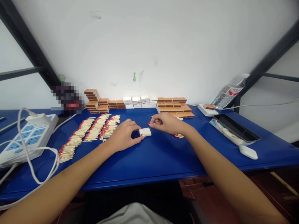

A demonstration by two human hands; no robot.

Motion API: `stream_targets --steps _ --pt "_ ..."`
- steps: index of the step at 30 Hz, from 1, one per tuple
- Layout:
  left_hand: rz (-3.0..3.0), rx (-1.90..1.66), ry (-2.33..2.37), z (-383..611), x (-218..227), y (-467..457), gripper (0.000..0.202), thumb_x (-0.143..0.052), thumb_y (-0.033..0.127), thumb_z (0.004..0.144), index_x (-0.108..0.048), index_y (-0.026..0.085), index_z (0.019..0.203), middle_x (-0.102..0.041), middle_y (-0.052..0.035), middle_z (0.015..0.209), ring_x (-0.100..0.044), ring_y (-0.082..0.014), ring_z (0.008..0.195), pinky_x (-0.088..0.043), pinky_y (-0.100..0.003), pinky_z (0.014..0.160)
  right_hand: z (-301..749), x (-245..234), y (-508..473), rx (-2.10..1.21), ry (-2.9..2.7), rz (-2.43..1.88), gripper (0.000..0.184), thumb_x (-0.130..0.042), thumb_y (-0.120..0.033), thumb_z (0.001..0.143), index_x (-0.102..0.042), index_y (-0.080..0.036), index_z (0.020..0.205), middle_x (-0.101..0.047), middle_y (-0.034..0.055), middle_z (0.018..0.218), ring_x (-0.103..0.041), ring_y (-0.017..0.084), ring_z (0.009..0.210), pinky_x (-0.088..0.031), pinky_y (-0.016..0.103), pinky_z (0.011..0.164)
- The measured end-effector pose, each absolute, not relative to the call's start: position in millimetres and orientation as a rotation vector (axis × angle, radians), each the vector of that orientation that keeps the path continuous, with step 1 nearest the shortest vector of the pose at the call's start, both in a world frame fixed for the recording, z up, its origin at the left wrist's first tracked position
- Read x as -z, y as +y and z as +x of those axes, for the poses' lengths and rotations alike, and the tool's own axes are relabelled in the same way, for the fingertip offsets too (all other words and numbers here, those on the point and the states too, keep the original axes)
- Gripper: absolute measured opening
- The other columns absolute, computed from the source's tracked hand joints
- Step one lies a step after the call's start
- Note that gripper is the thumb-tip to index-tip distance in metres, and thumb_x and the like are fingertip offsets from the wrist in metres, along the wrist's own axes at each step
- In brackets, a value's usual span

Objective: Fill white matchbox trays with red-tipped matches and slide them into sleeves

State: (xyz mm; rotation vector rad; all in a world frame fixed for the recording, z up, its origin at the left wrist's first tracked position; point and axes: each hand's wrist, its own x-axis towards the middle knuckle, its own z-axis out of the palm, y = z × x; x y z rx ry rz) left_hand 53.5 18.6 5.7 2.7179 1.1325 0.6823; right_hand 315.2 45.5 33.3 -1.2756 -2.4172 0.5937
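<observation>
My left hand (126, 133) grips a small white matchbox tray (145, 132) by its left end, thumb in front and fingers behind, at the middle of the blue table (149, 165). Just right of and above the tray, my right hand (163, 122) is closed in a pinch, with red match heads (149, 123) poking out at its fingertips. How many matches it holds is hidden. More matches (178, 136) lie partly hidden behind my right wrist. To the left, loose red-tipped matches (76, 140) are spread in slanting rows.
Along the wall stand stacked brown matchboxes (175, 107), white trays (136, 102) and further brown boxes (93, 101). A power strip (30, 137) with looping white cable occupies the left. On the right are a plastic bottle (230, 91), a phone (235, 127) and a white charger (248, 152).
</observation>
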Motion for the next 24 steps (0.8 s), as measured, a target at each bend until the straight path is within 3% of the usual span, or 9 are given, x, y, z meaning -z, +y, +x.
stream_targets --steps 4,11,16,24 --pt "2.721 -0.683 1.132 53 -6 18 0.032 -0.072 0.046 0.094 -0.075 0.019 0.11 -0.074 -0.0079 0.104 -0.063 -0.0276 0.102 -0.053 -0.042 0.089 324 -32 56 -0.435 -2.421 -1.412 0.015 -0.067 -0.03 0.089 -0.074 -0.018 0.084 -0.057 -0.0008 0.065 -0.05 0.015 0.062 -0.034 0.029 0.064" --pt "2.731 -0.686 1.132 54 -7 17 0.031 -0.072 0.046 0.094 -0.075 0.019 0.109 -0.074 -0.0076 0.103 -0.063 -0.0272 0.101 -0.052 -0.041 0.088 320 -30 57 -0.495 -2.466 -1.473 0.01 -0.068 -0.021 0.087 -0.077 -0.017 0.087 -0.06 0.0003 0.064 -0.051 0.015 0.06 -0.035 0.029 0.063" --pt "2.737 -0.69 1.132 54 -7 18 0.029 -0.072 0.045 0.094 -0.075 0.019 0.108 -0.074 -0.0074 0.104 -0.062 -0.0271 0.101 -0.052 -0.041 0.088 319 -33 54 -0.563 -2.453 -1.463 0.013 -0.067 -0.025 0.089 -0.075 -0.016 0.088 -0.062 0.0004 0.067 -0.052 0.015 0.061 -0.034 0.028 0.061" --pt "2.741 -0.673 1.132 54 -7 18 0.028 -0.073 0.044 0.093 -0.075 0.02 0.109 -0.074 -0.0069 0.103 -0.062 -0.0275 0.101 -0.052 -0.042 0.089 310 -31 43 -0.67 -2.493 -1.147 0.015 -0.067 -0.031 0.088 -0.077 -0.02 0.09 -0.053 -0.0034 0.067 -0.045 0.013 0.061 -0.03 0.028 0.06"
